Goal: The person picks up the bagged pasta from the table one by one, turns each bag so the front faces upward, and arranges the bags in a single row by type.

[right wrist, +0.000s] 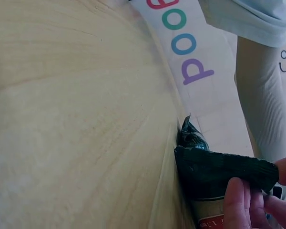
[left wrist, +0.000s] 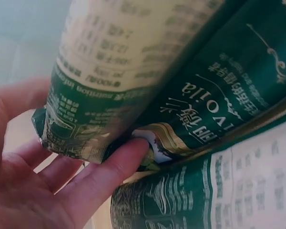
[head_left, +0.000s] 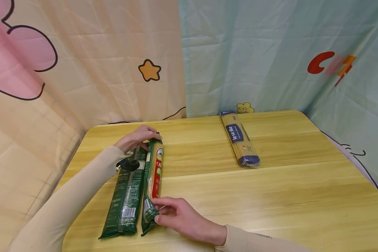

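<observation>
A green spaghetti packet (head_left: 157, 168) with a red label is tipped on its side at the left of the table, between both hands. My left hand (head_left: 141, 135) holds its far end; in the left wrist view, fingers and thumb go round the printed packet end (left wrist: 93, 109). My right hand (head_left: 189, 218) pinches the near end, and the right wrist view shows the folded green wrapper end (right wrist: 224, 171) between thumb and fingers. Right alongside lies a second green spaghetti packet (head_left: 126, 199), back side up with its barcode showing, partly covered by the left wrist.
A spaghetti packet with blue ends (head_left: 239, 140) lies at the back right of the wooden table (head_left: 271, 199). Printed curtains (head_left: 239, 63) hang close behind the table and along its sides. A black band (head_left: 128, 164) is on the left wrist.
</observation>
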Motion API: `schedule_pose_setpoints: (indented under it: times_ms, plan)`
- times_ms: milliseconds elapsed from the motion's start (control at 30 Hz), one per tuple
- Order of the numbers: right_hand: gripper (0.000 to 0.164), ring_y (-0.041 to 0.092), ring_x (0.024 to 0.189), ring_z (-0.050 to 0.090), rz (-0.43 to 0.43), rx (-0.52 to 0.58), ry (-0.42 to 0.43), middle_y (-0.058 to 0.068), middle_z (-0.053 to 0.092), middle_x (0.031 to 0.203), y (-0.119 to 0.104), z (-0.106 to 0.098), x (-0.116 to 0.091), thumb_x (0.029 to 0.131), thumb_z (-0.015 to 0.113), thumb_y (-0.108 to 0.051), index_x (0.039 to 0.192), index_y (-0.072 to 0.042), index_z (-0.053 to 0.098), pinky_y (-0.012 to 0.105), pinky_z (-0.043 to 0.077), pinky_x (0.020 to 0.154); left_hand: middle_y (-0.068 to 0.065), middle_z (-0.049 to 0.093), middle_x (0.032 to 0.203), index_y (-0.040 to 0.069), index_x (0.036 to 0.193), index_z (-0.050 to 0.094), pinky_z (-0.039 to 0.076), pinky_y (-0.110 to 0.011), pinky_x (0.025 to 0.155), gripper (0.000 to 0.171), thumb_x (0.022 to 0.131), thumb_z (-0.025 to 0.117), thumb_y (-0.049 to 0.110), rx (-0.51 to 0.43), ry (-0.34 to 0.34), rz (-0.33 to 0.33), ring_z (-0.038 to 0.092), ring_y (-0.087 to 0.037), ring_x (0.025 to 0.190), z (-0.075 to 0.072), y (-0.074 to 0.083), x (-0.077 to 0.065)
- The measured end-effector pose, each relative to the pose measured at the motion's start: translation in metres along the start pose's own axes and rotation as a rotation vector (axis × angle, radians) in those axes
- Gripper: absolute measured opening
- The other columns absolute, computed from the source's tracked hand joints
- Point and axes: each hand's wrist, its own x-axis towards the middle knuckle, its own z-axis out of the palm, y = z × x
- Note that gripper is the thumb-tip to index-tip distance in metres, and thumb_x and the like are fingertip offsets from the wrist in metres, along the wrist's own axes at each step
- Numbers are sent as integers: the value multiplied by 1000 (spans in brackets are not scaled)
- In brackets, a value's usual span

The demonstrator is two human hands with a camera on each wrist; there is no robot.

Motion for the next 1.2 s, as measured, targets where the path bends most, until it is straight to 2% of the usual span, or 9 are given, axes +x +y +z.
schedule_pose_setpoints:
  times_ms: [67,167,367,600,800,933,1033,1200]
  plan:
    - [42,8,100,60,-4,-16,-14,-3,62,115,0,0,0,93,63,-7,135,-6,59,22,49,87,-10,62,82,3,84,60,55,-39,59,25,91,70,25,25,4,4,62,-23,73,0,1,1]
    - [42,8,100,60,-11,-31,-22,-3,63,116,-1,0,1,93,63,-6,135,-6,60,22,48,89,-6,62,73,7,77,59,54,-36,54,24,89,74,22,51,2,16,63,-21,66,1,2,2]
    - [41,9,100,59,-27,-29,-3,-1,63,118,-2,2,4,91,62,0,132,-4,62,21,48,89,-9,63,74,2,81,62,54,-36,54,22,89,74,19,28,10,36,64,-24,67,0,1,2]
    - [43,7,106,58,-67,-23,-39,3,59,129,-1,6,8,94,60,0,137,-4,57,21,46,93,-11,64,79,-2,88,63,53,-34,57,26,92,72,22,-25,-5,54,64,-24,69,-4,-6,3]
    - [38,7,102,59,-57,12,-30,-1,62,120,0,9,9,96,61,-6,134,-7,60,22,47,91,-10,62,77,1,83,58,52,-34,59,27,92,72,22,-74,-6,35,62,-23,68,-4,-11,4]
    - [34,8,100,60,-29,39,20,-2,64,115,1,9,8,96,63,-11,130,-9,64,22,49,87,-9,63,77,1,82,59,52,-34,59,25,92,71,21,-86,-4,29,63,-23,69,-4,-11,2]
    - [33,10,101,60,-4,13,73,-2,62,115,2,9,7,95,66,-13,128,-11,64,23,49,85,-9,62,75,2,80,58,52,-34,58,26,93,70,21,-93,3,22,62,-22,68,-5,-12,2]
    - [41,13,105,61,33,12,118,0,60,118,5,7,8,91,69,-11,130,-7,59,23,49,85,-7,60,73,5,75,55,49,-32,57,28,94,69,20,-115,14,17,59,-21,66,-5,-14,0]
